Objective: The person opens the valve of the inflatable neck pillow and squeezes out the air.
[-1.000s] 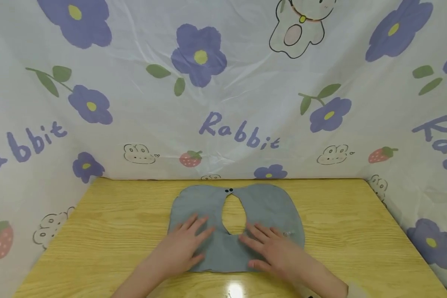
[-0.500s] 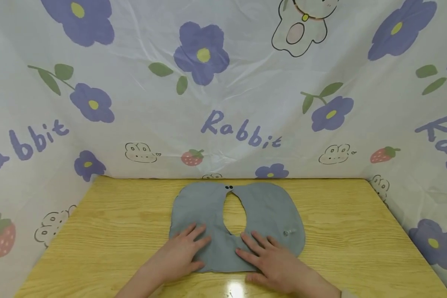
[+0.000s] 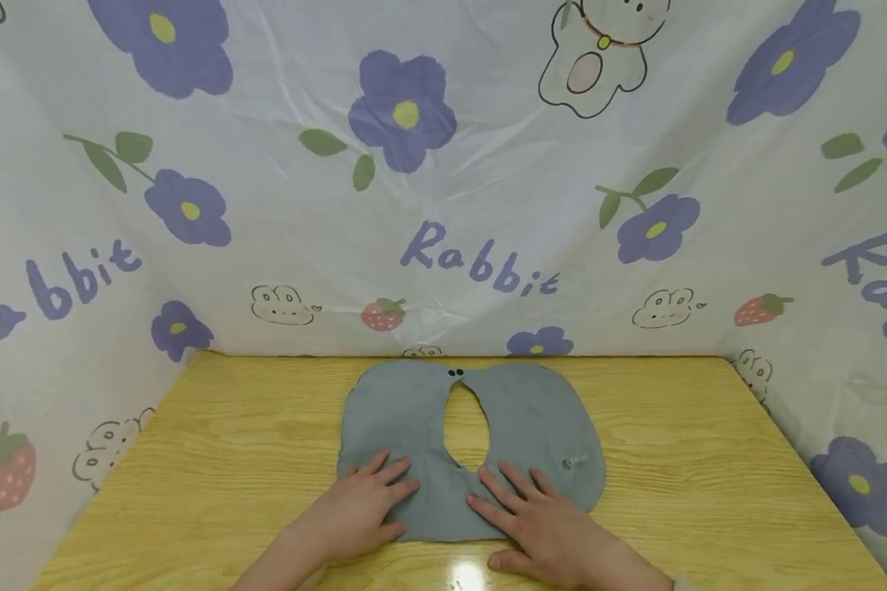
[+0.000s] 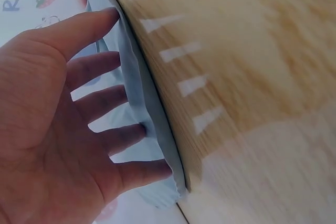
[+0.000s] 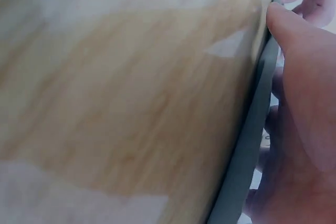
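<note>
A flat grey-blue inflatable neck pillow (image 3: 532, 419) lies on the table, with an oval opening in its middle. Two black snaps (image 3: 455, 373) sit close together at its far edge, and a small clear valve (image 3: 572, 463) is on its right half. With fingers spread, my left hand (image 3: 362, 505) rests on the near left part of the pillow. My right hand (image 3: 543, 521) lies on the near right part, fingers apart, its thumb off the near edge. In the left wrist view, the left hand's fingertips (image 4: 137, 129) touch the fabric.
The wood-grain table (image 3: 710, 468) extends to both sides of the pillow. A white curtain (image 3: 480, 197) printed with purple flowers, rabbits and strawberries stands along the back and both sides. Light glares off the table's near edge.
Both hands have slid slightly toward the near edge of the pillow, then come nearly to rest. The pillow stays about where it was, and the head view has shifted slightly.
</note>
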`<state>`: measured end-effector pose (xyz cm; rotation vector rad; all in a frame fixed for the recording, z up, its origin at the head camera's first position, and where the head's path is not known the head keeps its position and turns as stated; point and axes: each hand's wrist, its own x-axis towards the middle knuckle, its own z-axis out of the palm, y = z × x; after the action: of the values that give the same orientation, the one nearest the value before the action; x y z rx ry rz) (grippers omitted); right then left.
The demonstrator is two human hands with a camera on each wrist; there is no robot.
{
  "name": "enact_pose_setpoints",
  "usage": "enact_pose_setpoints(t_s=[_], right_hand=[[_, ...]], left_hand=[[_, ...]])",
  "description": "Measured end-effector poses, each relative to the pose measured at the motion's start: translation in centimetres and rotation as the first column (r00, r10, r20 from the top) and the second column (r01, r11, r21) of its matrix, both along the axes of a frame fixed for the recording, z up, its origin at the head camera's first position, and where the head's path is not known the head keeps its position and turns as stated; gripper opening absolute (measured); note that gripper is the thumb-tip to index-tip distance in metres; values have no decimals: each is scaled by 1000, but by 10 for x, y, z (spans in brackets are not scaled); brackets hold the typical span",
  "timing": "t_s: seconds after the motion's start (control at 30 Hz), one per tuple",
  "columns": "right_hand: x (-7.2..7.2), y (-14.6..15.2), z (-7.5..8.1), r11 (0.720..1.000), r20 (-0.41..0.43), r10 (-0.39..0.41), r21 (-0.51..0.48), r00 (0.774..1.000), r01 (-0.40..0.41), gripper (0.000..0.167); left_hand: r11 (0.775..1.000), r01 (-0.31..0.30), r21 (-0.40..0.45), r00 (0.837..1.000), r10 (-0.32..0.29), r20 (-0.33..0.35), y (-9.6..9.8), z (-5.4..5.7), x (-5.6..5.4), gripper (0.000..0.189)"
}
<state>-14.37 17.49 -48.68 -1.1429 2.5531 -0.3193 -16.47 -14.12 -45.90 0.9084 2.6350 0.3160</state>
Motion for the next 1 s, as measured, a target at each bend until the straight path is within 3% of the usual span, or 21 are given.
enact_pose_setpoints(t_s=[0.1, 0.2, 0.27, 0.37, 0.43, 0.53, 0.6, 0.63, 0.7, 0.8, 0.87, 1.0], right_hand=[[-3, 1, 3, 999, 47, -12, -48, 999, 14, 64], [-6, 4, 8, 990, 54, -31, -135, 998, 38, 58], [-9, 10, 12, 979, 22, -60, -193, 998, 63, 54], [-17, 22, 17, 961, -108, -147, -253, 983, 116, 47], [-26, 32, 18, 944, -238, -246, -279, 940, 176, 41], [-39, 51, 18, 887, -372, -441, -319, 817, 333, 33], [-47, 65, 20, 833, -386, -549, -327, 741, 447, 29], [-51, 71, 21, 807, -375, -590, -311, 715, 502, 29], [-56, 83, 24, 769, -338, -639, -255, 691, 586, 26], [-63, 95, 28, 730, -243, -680, -141, 692, 669, 30], [-66, 98, 29, 706, -163, -706, -84, 689, 703, 37], [-70, 97, 26, 679, -58, -734, -50, 677, 732, 40]], left_hand=[[998, -22, 64, 1000, 22, 0, -4, 1, 0, 51], [986, -83, 141, 991, 96, -88, -11, 3, 0, 48], [968, -161, 194, 967, 194, -165, -17, 5, -1, 44], [910, -323, 261, 900, 380, -214, -27, 12, -6, 40], [844, -437, 311, 851, 500, -160, -35, 15, -10, 38], [736, -570, 365, 787, 617, -17, -49, 17, -17, 38], [667, -635, 389, 749, 655, 100, -56, 16, -21, 36], [639, -660, 395, 733, 664, 148, -59, 15, -23, 34], [607, -691, 393, 712, 666, 221, -63, 13, -27, 30], [581, -720, 381, 689, 666, 286, -65, 11, -31, 28], [583, -725, 366, 686, 656, 314, -64, 9, -34, 33], [614, -711, 344, 703, 638, 314, -61, 6, -39, 40]])
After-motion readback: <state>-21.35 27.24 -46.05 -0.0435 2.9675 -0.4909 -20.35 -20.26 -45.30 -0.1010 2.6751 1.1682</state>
